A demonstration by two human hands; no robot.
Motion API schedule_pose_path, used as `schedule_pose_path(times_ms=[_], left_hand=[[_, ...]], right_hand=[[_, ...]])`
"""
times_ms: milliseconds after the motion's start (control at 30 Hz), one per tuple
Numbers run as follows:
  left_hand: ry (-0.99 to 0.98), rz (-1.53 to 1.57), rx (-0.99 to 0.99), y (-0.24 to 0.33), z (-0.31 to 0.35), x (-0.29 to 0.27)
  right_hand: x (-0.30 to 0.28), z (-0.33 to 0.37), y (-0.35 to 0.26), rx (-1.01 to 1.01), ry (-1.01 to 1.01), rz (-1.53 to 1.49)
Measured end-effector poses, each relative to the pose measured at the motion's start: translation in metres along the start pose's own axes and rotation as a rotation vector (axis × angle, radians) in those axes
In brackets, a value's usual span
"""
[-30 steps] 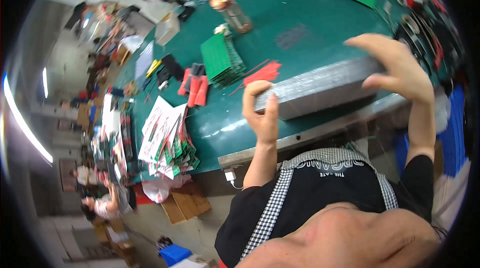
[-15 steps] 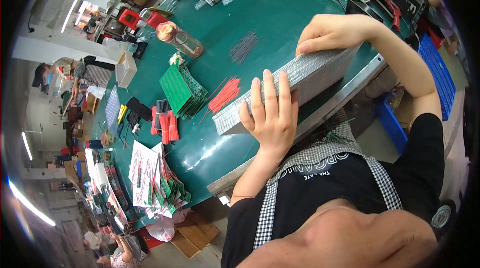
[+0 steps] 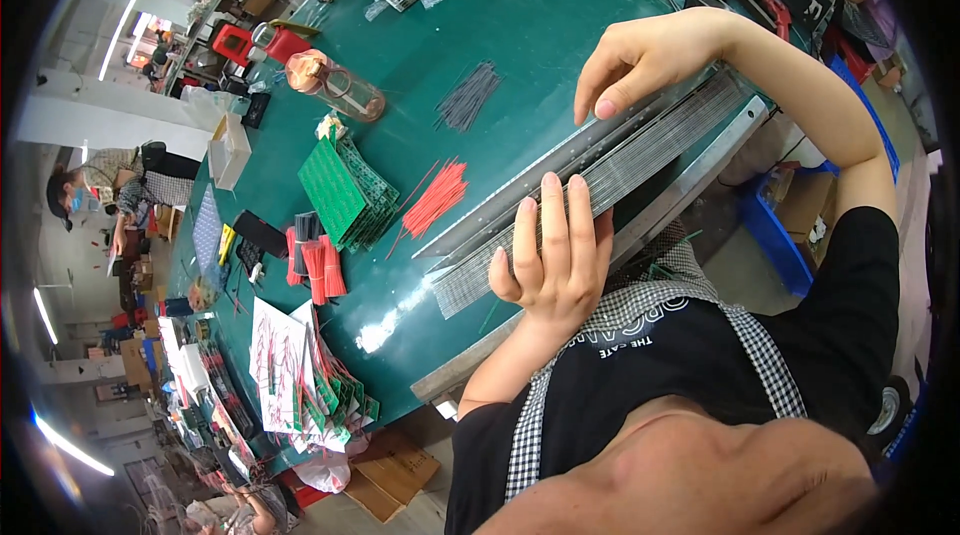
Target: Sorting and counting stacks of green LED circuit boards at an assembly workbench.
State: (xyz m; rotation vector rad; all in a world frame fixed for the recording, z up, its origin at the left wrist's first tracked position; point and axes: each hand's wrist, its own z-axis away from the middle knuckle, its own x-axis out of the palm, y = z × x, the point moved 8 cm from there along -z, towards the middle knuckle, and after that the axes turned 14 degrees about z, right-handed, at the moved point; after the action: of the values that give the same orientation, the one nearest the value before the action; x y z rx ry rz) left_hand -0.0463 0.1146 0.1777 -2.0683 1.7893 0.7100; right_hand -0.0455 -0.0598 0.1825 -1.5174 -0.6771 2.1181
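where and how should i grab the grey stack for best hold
Probably hold the grey stack at both ends, left hand from the lower-left, right hand from the upper-right, pressing its layers together: it is long and many-layered, so a single middle hold might let it fan.

White glare on green table (image 3: 545, 45), strip lights (image 3: 72, 447) left, dark fisheye edges

I count one grey panel stack (image 3: 645, 160) and two loose wire piles (image 3: 437, 199).

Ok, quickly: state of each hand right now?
Left hand: open, fingers across the stack of grey sheets.
Right hand: partly open, fingers bent, near the separated grey sheet; contact unclear.
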Motion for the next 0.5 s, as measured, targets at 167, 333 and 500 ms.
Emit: schedule_pose_path(times_ms=[167,333,500], left_hand=[[0.004,-0.027,0.026,0.001,0.003,0.0],[0.005,-0.028,0.03,0.004,0.006,-0.002],[-0.001,-0.036,0.032,0.003,0.005,0.0]], right_hand=[[0.001,0.001,-0.01,-0.097,-0.014,0.03],[-0.009,-0.003,-0.021,-0.146,0.2,0.091],[-0.012,-0.002,-0.033,-0.255,0.319,0.085]])
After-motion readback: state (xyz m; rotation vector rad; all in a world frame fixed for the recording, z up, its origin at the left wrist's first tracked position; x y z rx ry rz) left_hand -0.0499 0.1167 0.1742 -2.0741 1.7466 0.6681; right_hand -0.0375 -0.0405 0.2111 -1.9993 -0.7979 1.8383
